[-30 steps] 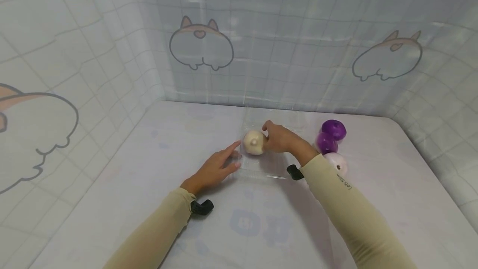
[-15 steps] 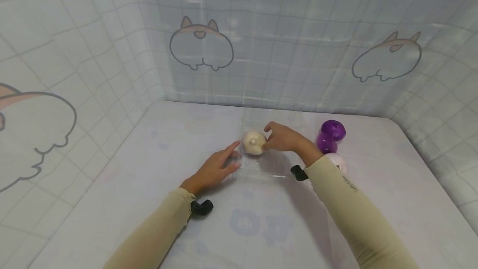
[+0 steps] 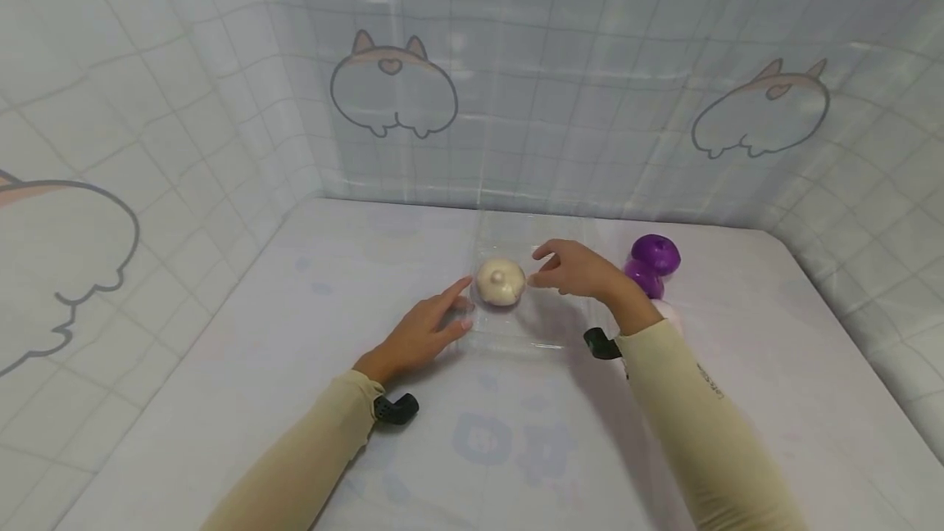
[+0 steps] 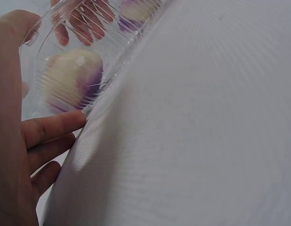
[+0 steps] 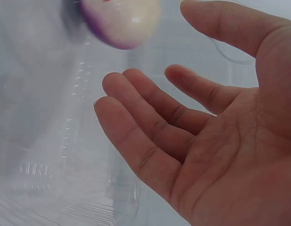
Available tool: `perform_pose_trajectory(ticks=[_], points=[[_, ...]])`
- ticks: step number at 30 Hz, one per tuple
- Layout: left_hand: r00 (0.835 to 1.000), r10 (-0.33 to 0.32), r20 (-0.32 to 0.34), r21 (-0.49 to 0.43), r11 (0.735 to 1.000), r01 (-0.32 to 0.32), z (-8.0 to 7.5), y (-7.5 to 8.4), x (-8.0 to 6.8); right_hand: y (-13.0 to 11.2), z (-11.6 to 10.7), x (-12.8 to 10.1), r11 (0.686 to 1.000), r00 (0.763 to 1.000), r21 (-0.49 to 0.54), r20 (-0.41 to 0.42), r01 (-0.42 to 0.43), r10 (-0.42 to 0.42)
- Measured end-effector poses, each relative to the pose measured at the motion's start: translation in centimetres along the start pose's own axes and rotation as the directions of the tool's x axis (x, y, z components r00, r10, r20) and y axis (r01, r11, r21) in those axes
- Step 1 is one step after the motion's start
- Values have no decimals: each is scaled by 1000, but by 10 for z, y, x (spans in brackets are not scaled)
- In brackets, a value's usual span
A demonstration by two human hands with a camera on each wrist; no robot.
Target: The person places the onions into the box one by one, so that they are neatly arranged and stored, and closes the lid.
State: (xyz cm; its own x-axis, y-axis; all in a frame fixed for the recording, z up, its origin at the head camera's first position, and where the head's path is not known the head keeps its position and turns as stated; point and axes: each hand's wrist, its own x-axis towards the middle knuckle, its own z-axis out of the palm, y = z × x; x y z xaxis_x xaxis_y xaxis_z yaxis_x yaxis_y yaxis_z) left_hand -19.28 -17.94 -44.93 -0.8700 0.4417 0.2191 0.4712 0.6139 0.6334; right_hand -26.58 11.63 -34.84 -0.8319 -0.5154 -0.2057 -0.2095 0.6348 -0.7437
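Clear plastic clamshell tray (image 3: 516, 334) lies on the tabletop (image 3: 295, 367), roughly mid-surface, lid swung back toward the wall; taken as landmark. Cream, onion-like bulb (image 3: 501, 282) sits inside the tray at its left-rear corner; the left wrist view shows it through the ribbed wall with a purple-tinged underside. Left hand (image 3: 422, 333) rests flat on the tabletop just left of the tray, fingers straight, fingertips (image 4: 72, 120) touching the tray's left wall; judged to be bracing the light container so it does not slide. Right hand (image 3: 578, 270) hovers over the tray just right of the bulb, fingers spread and relaxed, palm empty, not touching the bulb; a small gap shows between them in the head view, and the right wrist view confirms nothing is gripped. Two purple bulbs (image 3: 651, 265) stand right of the tray, touching each other, the rear one nearest the wall. A pale pink bulb (image 3: 669, 314) lies in front of them, mostly hidden by the right sleeve (image 3: 701, 424). Black wrist mounts show on both forearms
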Motion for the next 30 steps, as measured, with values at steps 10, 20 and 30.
perform_pose_trajectory(ticks=[10,20,30], points=[[1000,-12,5,16,1000,12,1,0,1,7,-1,-25,979,994,197,-103,59,-39],[1000,-20,-1,6,1000,20,2,1,-2,11,9,-37,950,987,285,-138,124,-87],[1000,-1,-5,11,1000,1,0,2,-3,21,10,-51,964,968,225,-236,140,-86]])
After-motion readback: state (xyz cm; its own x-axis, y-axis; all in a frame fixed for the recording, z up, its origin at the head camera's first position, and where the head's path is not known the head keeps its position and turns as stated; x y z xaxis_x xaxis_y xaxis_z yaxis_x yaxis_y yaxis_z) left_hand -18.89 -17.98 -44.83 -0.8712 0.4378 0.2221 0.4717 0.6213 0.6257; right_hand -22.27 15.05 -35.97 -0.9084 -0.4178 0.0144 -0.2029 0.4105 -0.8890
